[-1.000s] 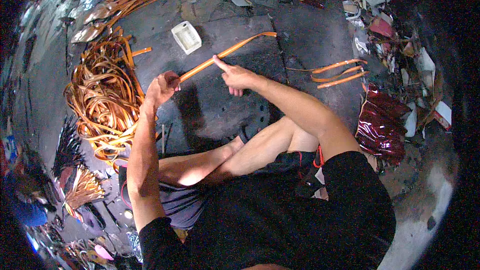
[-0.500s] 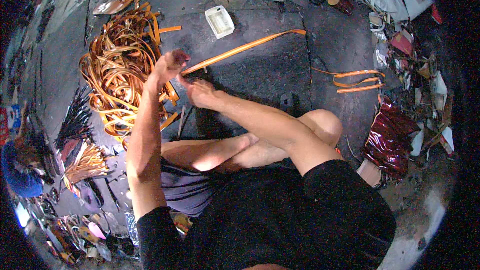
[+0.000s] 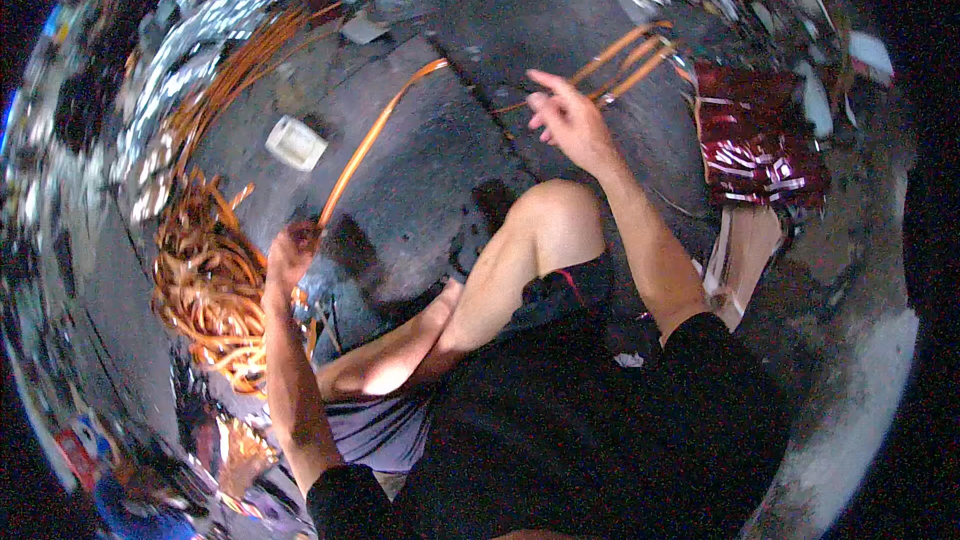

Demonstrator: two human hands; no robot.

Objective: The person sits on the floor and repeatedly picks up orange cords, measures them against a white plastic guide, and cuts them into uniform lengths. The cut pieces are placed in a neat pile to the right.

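My left hand [image 3: 293, 248] is closed on the near end of a glossy orange strip [image 3: 362, 155], which runs up and away over the dark floor. Beside that hand lies a tangled heap of similar strips [image 3: 205, 290]. My right hand [image 3: 572, 126] is stretched out to the right, fingers apart and holding nothing. Just past its fingers are a few folded orange strips [image 3: 632, 68] lying side by side; whether the hand touches them I cannot tell.
A small white tray [image 3: 297, 144] sits beyond the heap. Dark red glossy sheets [image 3: 758, 135] lie at the right, above a pale brown stack [image 3: 742, 252]. Long orange strands [image 3: 240, 80] stretch along the far left. Scraps line the far edge. My bent leg [image 3: 560, 225] rises in the middle.
My right hand has left the strip near my left hand and swung right to the folded strips. My left hand keeps its hold. The whole view has turned toward the right.
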